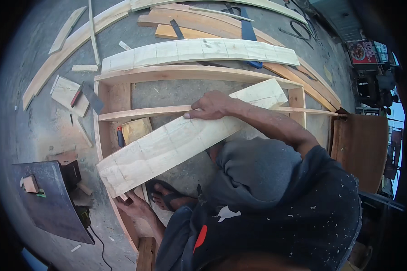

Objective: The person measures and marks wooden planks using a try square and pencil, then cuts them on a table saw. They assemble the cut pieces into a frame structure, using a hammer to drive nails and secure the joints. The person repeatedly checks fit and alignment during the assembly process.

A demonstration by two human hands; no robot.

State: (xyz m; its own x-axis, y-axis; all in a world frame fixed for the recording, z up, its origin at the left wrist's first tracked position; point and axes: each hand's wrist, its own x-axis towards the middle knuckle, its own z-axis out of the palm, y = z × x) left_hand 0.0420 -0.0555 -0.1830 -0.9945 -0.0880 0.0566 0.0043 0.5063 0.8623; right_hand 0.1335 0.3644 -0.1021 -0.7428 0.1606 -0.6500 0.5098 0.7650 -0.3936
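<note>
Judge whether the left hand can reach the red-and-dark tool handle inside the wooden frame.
Probably not directly: the long, pale wooden board lies between the left hand and the handle.

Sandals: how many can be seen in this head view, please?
1. The black sandal is worn by the crouching person, just below the held pale board in the picture. A second one may be hidden behind the body or board.

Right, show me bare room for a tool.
Mostly bare floor lies between the upper frame rail and middle frame rail, and between the curved left board and dark plate. Crowded: around the held board, and beyond the upper frame rail among boards.
</note>
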